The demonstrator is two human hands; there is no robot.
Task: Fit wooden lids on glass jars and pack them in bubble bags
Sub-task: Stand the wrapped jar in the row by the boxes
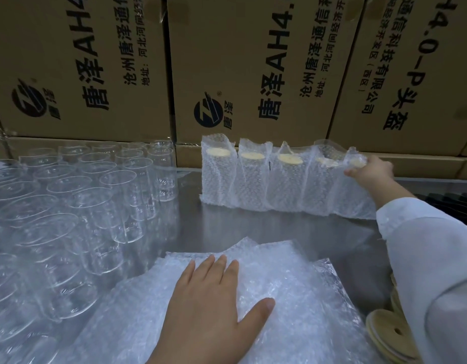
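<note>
Five bagged jars (253,177) stand upright in a row at the back of the bench (253,224), touching one another, just in front of stacked cardboard cartons (253,61). Each shows a pale wooden lid through the cloudy bubble film. At the right end of the row the right hand (369,170) has its fingers curled over the top of the last bagged jar (355,190), holding it by the loose bag mouth, so the step in hand looks like setting a finished pack in line. The left hand (214,306) lies flat, fingers (222,269) straight and spread, pressing on the soft, crinkled stack of bubble bags (292,298) near the front edge. Next, I judge, one bag must be peeled from that clinging stack and a bare jar taken from the crowd of clear, thin-walled glass jars (96,195) on the left, then capped from the round wooden lids (390,334), each with a small hole, piled at lower right
</note>
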